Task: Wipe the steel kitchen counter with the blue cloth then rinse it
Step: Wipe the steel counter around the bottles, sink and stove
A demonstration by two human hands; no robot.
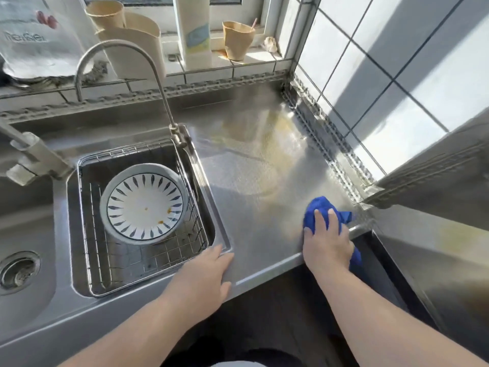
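Note:
The steel counter (254, 165) fills the middle of the view, streaked with yellowish smears towards the back corner. My right hand (326, 238) presses a bunched blue cloth (317, 210) onto the counter near its front right edge, fingers spread over the cloth; a bit of cloth hangs past the edge below the hand. My left hand (205, 275) rests flat on the counter's front edge beside the sink corner, fingers apart, holding nothing.
A sink (63, 234) lies to the left with a wire basket (185, 226) holding a white and blue patterned plate (144, 203). A curved tap (148, 64) arches over it. Paper cups (236, 39) and a white bottle (194, 30) stand on the tiled sill. Tiled wall on the right.

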